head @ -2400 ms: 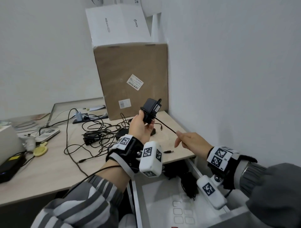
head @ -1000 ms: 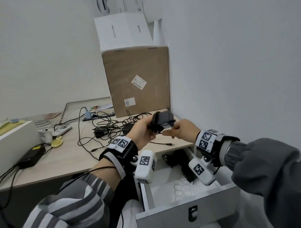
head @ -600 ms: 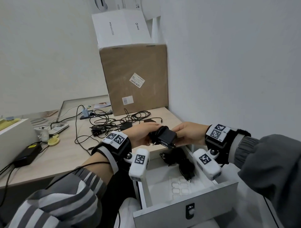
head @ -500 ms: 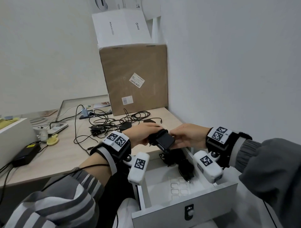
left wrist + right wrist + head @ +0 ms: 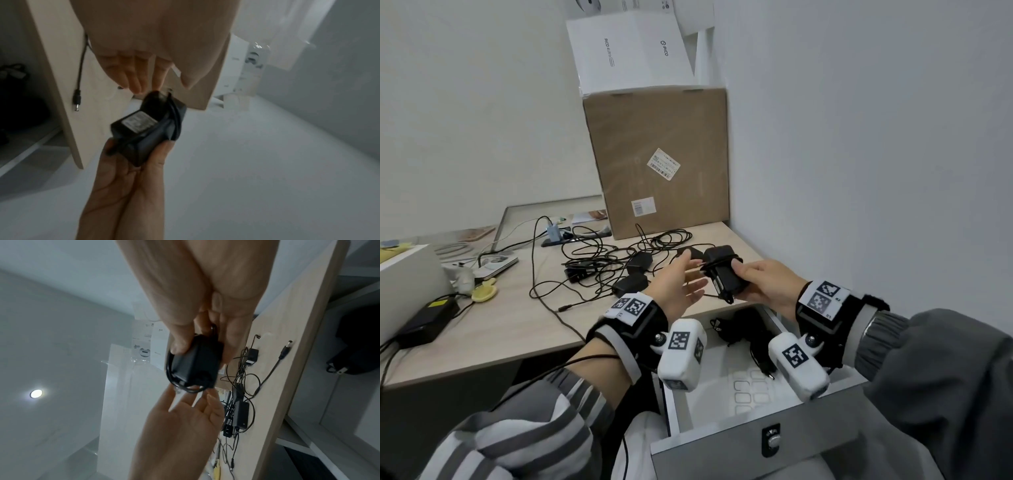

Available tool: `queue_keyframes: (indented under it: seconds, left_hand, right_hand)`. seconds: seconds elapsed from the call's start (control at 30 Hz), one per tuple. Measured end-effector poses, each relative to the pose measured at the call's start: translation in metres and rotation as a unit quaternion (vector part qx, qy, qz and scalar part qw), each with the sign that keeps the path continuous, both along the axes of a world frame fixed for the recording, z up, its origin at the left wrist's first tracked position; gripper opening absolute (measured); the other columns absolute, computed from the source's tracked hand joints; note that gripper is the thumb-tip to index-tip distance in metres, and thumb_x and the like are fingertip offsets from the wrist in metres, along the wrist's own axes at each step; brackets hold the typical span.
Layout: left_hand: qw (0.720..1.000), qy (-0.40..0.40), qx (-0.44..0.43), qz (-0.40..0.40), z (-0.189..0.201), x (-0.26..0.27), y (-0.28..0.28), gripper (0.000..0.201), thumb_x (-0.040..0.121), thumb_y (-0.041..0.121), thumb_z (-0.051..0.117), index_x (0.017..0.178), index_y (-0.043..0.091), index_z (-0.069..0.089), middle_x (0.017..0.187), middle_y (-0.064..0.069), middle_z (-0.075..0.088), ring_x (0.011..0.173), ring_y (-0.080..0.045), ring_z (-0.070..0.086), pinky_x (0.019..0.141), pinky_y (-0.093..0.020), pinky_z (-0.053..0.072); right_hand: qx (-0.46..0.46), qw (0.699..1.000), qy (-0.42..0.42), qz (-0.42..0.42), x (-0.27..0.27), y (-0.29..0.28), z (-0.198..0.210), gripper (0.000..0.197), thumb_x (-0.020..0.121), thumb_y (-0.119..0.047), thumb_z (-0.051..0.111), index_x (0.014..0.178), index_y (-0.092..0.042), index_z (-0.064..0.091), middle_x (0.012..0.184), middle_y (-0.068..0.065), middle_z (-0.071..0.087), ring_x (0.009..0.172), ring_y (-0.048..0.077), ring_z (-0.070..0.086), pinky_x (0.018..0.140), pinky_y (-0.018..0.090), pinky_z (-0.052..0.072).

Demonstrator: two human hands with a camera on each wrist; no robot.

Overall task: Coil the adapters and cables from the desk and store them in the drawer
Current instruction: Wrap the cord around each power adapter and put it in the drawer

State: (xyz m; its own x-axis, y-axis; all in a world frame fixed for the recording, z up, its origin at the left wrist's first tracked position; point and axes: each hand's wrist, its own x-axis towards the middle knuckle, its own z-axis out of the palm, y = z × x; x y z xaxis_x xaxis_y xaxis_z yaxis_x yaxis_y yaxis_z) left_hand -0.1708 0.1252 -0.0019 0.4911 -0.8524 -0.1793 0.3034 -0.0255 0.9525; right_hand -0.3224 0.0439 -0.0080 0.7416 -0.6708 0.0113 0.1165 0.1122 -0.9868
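Note:
A black adapter [image 5: 722,274] with its cable wound round it hangs over the desk's front right corner, above the open drawer [image 5: 722,442]. My right hand [image 5: 753,284] grips it alone, thumb on top and fingers below; the grip also shows in the right wrist view [image 5: 195,363]. Just left of the adapter [image 5: 148,128], my left hand [image 5: 688,274] is open with straight fingers [image 5: 133,78] and holds nothing. Coiled black adapters [image 5: 746,330] lie at the back of the drawer. A tangle of loose cables [image 5: 602,260] and adapters [image 5: 630,284] covers the desk [image 5: 517,335].
A big cardboard box [image 5: 661,164] with a white box [image 5: 630,48] on it stands at the desk's back right, against the wall. A black power brick [image 5: 428,322] and a white case [image 5: 407,284] sit at the left. A barrel plug [image 5: 563,308] lies near the front.
The cable was wound round the adapter by both hands. My left hand has now let go and opened; the right hand holds the adapter alone, slightly higher above the drawer.

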Motion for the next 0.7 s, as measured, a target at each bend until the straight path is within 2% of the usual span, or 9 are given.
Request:
queue_keyframes:
  seconds: [0.07, 0.17, 0.27, 0.4, 0.43, 0.47, 0.53, 0.63, 0.7]
  left_hand:
    - [0.998, 0.039, -0.015, -0.042, -0.004, -0.002, 0.001, 0.031, 0.101, 0.037, 0.041, 0.088, 0.014, 0.057, 0.085, -0.002, 0.059, 0.076, -0.015, 0.057, 0.067, -0.027, 0.044]
    - [0.992, 0.018, -0.030, -0.119, -0.009, -0.010, 0.001, 0.040, 0.099, 0.049, 0.036, 0.095, 0.018, 0.061, 0.090, 0.003, 0.062, 0.080, -0.011, 0.056, 0.076, -0.027, 0.043]
    - [0.987, -0.002, -0.033, -0.159, -0.011, -0.014, -0.001, 0.053, 0.094, 0.062, 0.029, 0.102, 0.020, 0.062, 0.089, 0.004, 0.060, 0.080, -0.010, 0.053, 0.081, -0.027, 0.043]
    - [0.982, -0.014, -0.027, -0.184, -0.008, -0.022, -0.002, 0.070, 0.087, 0.071, 0.020, 0.072, 0.017, 0.062, 0.058, -0.001, 0.036, 0.057, -0.012, 0.043, 0.071, -0.028, 0.041]
    - [0.981, -0.008, -0.030, -0.189, -0.006, -0.025, -0.001, 0.072, 0.085, 0.072, 0.021, 0.075, 0.017, 0.066, 0.058, -0.001, 0.036, 0.057, -0.013, 0.042, 0.070, -0.029, 0.040]
    - [0.980, -0.001, -0.035, -0.196, -0.005, -0.026, -0.001, 0.072, 0.083, 0.073, 0.023, 0.088, 0.017, 0.068, 0.062, -0.003, 0.041, 0.061, -0.014, 0.044, 0.071, -0.030, 0.041]
    - [0.980, -0.001, -0.041, -0.197, -0.004, -0.026, -0.002, 0.073, 0.085, 0.070, 0.022, 0.110, 0.015, 0.063, 0.085, -0.009, 0.060, 0.079, -0.019, 0.054, 0.078, -0.032, 0.044]
    - [0.985, -0.026, -0.031, -0.166, -0.001, -0.029, -0.002, 0.075, 0.088, 0.069, 0.022, 0.113, 0.012, 0.062, 0.105, -0.014, 0.066, 0.093, -0.024, 0.056, 0.082, -0.032, 0.046]
    - [0.988, -0.023, -0.018, -0.153, -0.004, -0.028, -0.005, 0.092, 0.074, 0.080, 0.039, 0.121, 0.003, 0.058, 0.103, -0.018, 0.060, 0.086, -0.024, 0.051, 0.076, -0.032, 0.046]
  right_hand:
    - [0.036, 0.999, -0.028, -0.004, 0.001, 0.002, 0.000, 0.035, 0.098, -0.027, 0.047, 0.098, 0.005, 0.062, 0.088, 0.014, 0.068, 0.069, 0.013, 0.069, 0.063, 0.022, 0.057]
    - [0.089, 0.994, -0.055, 0.006, 0.003, 0.006, 0.001, 0.038, 0.099, -0.035, 0.041, 0.093, -0.005, 0.063, 0.079, 0.008, 0.071, 0.066, 0.012, 0.069, 0.061, 0.024, 0.057]
    - [0.142, 0.988, -0.055, 0.029, 0.004, 0.008, -0.001, 0.044, 0.099, -0.042, 0.037, 0.094, -0.007, 0.063, 0.072, 0.009, 0.071, 0.058, 0.012, 0.067, 0.057, 0.023, 0.057]
    - [0.177, 0.980, -0.057, 0.074, 0.007, 0.011, -0.005, 0.052, 0.102, -0.040, 0.030, 0.093, -0.004, 0.066, 0.070, 0.008, 0.069, 0.055, 0.011, 0.064, 0.056, 0.021, 0.056]
    - [0.184, 0.978, -0.060, 0.074, 0.008, 0.012, -0.006, 0.052, 0.103, -0.039, 0.030, 0.092, -0.004, 0.066, 0.070, 0.009, 0.069, 0.056, 0.011, 0.065, 0.056, 0.021, 0.056]
    - [0.189, 0.977, -0.064, 0.072, 0.008, 0.012, -0.006, 0.050, 0.103, -0.037, 0.029, 0.092, -0.004, 0.066, 0.071, 0.009, 0.070, 0.058, 0.012, 0.067, 0.057, 0.021, 0.055]
    - [0.194, 0.976, -0.069, 0.068, 0.009, 0.014, -0.007, 0.045, 0.103, -0.033, 0.029, 0.093, -0.006, 0.064, 0.074, 0.009, 0.072, 0.064, 0.013, 0.069, 0.059, 0.022, 0.055]
    - [0.201, 0.975, -0.068, 0.060, 0.012, 0.016, -0.009, 0.037, 0.101, -0.027, 0.032, 0.094, -0.008, 0.062, 0.074, 0.008, 0.072, 0.063, 0.014, 0.069, 0.057, 0.021, 0.054]
    - [0.201, 0.977, -0.063, 0.045, 0.015, 0.016, -0.009, 0.034, 0.100, -0.026, 0.034, 0.093, -0.009, 0.062, 0.071, 0.008, 0.071, 0.056, 0.011, 0.066, 0.054, 0.020, 0.052]
